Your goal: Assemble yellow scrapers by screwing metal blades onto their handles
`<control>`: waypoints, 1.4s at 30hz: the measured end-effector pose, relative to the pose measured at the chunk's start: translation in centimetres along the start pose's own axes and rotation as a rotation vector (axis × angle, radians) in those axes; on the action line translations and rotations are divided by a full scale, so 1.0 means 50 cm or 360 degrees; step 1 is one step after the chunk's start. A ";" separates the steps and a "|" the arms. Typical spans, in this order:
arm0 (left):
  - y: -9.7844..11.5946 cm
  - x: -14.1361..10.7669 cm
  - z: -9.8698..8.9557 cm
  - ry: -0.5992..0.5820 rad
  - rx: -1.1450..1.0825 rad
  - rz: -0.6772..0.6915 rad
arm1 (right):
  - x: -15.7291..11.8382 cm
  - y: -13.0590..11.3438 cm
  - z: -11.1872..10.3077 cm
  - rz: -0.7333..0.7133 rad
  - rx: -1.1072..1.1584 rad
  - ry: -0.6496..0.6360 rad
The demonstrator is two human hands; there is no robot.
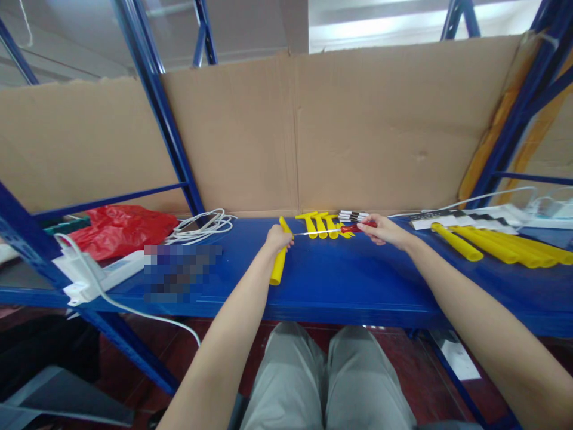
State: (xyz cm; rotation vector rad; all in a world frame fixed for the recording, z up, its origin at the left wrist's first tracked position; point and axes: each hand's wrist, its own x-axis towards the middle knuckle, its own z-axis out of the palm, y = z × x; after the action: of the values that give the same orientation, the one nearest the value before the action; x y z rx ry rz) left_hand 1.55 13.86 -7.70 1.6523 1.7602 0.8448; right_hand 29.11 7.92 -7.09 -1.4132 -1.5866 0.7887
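Note:
My left hand (278, 238) is closed around a yellow tube (277, 270) that stands at a slant over the blue shelf. In my right hand (380, 230) is a screwdriver (351, 228) with a red handle, gripped by the fingers. Its thin metal shaft points left and its end meets the tube beside my left fingers; whether the tip is in a hole or on a screw is too small to tell. Behind the shaft lie several yellow T-shaped pieces (321, 224), small yellow parts (347, 235) and a row of black-and-white sticks (353, 216).
Several yellow tubes (505, 245) with dark and white ends lie at the right. On the left are a red plastic bag (129, 230), a coiled white cable (203, 226) and a white power strip (111, 275). Cardboard (358, 131) walls the back of the blue shelf (349, 286).

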 end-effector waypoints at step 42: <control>0.007 -0.013 -0.005 -0.0019 -0.0066 -0.0045 | 0.000 -0.002 0.006 -0.0268 0.0235 -0.0004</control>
State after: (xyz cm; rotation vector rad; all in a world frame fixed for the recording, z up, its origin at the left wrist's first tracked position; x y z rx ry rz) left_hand 1.61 13.20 -7.27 1.5988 1.7423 0.8515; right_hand 28.81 7.92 -7.11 -1.1578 -1.5915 0.7901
